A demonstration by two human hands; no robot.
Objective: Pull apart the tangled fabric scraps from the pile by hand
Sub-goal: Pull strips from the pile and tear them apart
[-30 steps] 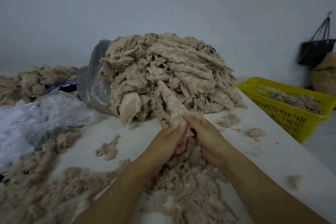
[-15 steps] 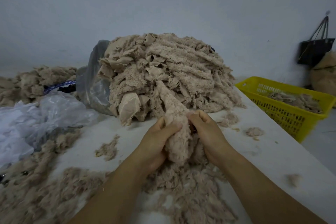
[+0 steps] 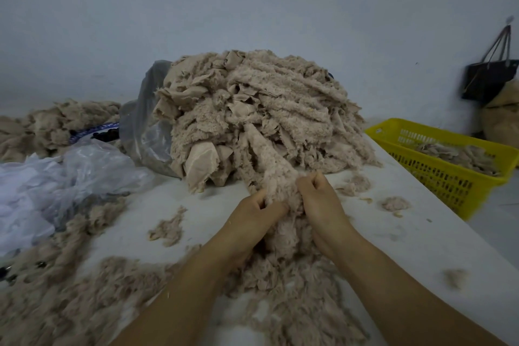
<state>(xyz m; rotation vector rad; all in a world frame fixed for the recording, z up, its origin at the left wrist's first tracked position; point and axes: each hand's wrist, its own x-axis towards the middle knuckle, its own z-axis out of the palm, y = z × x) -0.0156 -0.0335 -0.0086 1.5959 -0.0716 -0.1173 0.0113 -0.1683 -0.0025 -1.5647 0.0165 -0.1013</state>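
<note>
A big mound of beige fleecy fabric scraps (image 3: pixel 261 109) lies on the white table (image 3: pixel 415 236), spilling from a grey plastic bag (image 3: pixel 146 132). One long fuzzy strip (image 3: pixel 276 174) trails from the mound down toward me. My left hand (image 3: pixel 252 213) grips the strip's left side and my right hand (image 3: pixel 320 199) grips its right side, fingers curled into the fleece, the two hands close together. Below my hands lies a loose heap of separated scraps (image 3: pixel 289 289), partly hidden by my forearms.
A yellow slotted basket (image 3: pixel 438 174) holding some scraps stands off the table's right edge. Crumpled clear plastic (image 3: pixel 59 182) and more scraps (image 3: pixel 56 300) cover the left side. Small tufts (image 3: pixel 394 203) dot the table. A dark bag (image 3: pixel 488 78) hangs on the wall.
Both hands have closed tighter on the strip and shifted slightly up toward the mound; the right hand now shows a fist, and the strip bunches between them.
</note>
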